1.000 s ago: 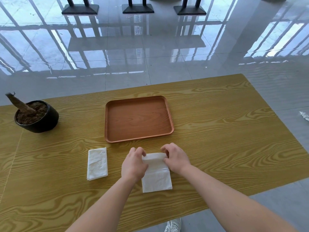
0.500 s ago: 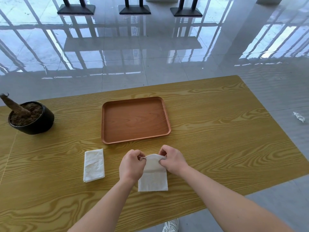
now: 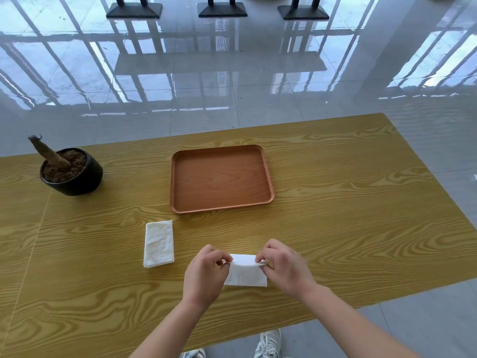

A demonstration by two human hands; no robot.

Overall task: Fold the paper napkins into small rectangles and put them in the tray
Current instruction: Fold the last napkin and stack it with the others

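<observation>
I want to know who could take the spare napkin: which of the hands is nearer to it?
Left. The left hand is just right of the spare napkin; the right hand is farther right, past the napkin being folded.

Both forearms are bare from the lower edge of the view up to the wrists; no sleeve, cuff or watch shows on either. The left hand [image 3: 204,276] and the right hand [image 3: 286,267] wear no gloves, and no rings or bracelets can be made out on them. The fingers [image 3: 272,248] are bare, with short nails as far as can be told. Below, two sneakers show on the person's feet: the right sneaker [image 3: 268,343] is white with pale grey panels and white laces, and the left sneaker [image 3: 193,353], largely cut off by the frame edge, looks the same.
</observation>
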